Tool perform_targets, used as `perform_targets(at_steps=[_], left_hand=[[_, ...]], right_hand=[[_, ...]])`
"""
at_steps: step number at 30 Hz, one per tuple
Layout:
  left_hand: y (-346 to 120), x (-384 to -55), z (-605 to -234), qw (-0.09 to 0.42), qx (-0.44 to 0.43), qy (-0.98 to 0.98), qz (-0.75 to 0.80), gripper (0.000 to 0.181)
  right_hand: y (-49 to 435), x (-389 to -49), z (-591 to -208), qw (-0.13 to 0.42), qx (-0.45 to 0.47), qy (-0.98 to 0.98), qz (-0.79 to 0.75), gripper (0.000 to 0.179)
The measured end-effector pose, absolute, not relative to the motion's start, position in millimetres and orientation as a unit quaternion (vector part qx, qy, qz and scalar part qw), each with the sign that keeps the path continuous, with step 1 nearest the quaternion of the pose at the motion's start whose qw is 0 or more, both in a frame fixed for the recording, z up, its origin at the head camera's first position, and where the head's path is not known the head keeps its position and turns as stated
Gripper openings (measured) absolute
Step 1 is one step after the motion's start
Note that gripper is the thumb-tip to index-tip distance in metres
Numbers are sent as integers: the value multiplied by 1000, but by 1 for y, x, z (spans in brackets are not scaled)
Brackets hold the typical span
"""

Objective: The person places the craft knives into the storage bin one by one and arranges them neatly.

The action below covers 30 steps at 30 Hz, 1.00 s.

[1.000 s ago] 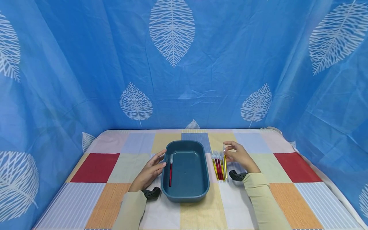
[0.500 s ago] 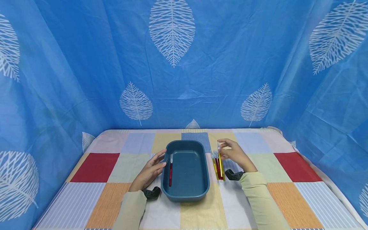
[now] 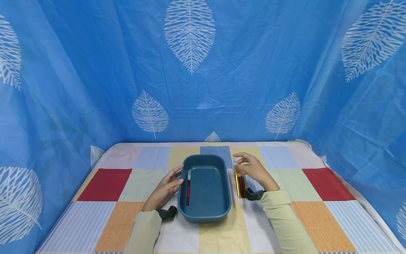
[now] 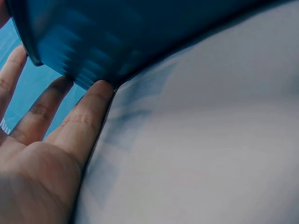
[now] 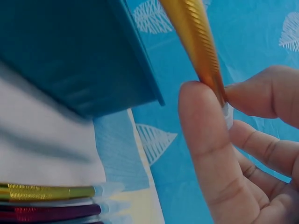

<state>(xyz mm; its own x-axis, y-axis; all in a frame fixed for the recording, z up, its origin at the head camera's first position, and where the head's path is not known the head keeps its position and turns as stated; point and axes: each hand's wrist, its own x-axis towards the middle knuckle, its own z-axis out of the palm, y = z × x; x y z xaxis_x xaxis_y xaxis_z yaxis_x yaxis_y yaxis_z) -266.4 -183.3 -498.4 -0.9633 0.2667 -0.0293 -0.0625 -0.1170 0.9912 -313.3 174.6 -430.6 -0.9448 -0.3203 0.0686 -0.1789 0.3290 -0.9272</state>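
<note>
My right hand (image 3: 253,171) pinches a gold pen-shaped tool (image 5: 194,44) by its clear-capped end. Its barrel has a ridged metallic grip; the tip under the cap is hidden by fingers. The tool is raised, barrel pointing toward the tray in the right wrist view. Below that hand, several similar red and gold capped tools (image 3: 242,186) lie side by side on the cloth. My left hand (image 3: 165,188) rests on the left side of a dark teal tray (image 3: 207,197), fingertips touching its outer wall in the left wrist view. One red capped tool (image 3: 188,192) lies inside along the tray's left side.
A patchwork cloth (image 3: 219,240) covers the table. Blue curtains (image 3: 203,116) with white leaf prints enclose the back and sides. A black wrist device (image 3: 253,194) sits on the right wrist, another (image 3: 168,212) on the left.
My right hand has moved left with the gold tool, across the row of tools toward the tray. My left hand and the tray have stayed put.
</note>
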Motion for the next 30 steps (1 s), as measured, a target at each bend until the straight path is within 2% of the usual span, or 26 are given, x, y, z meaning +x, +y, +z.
perform_targets(at_steps=[30], left_hand=[[-184, -266, -499, 112, 87, 653, 744, 71]], right_hand=[[141, -309, -425, 112, -159, 813, -549, 51]])
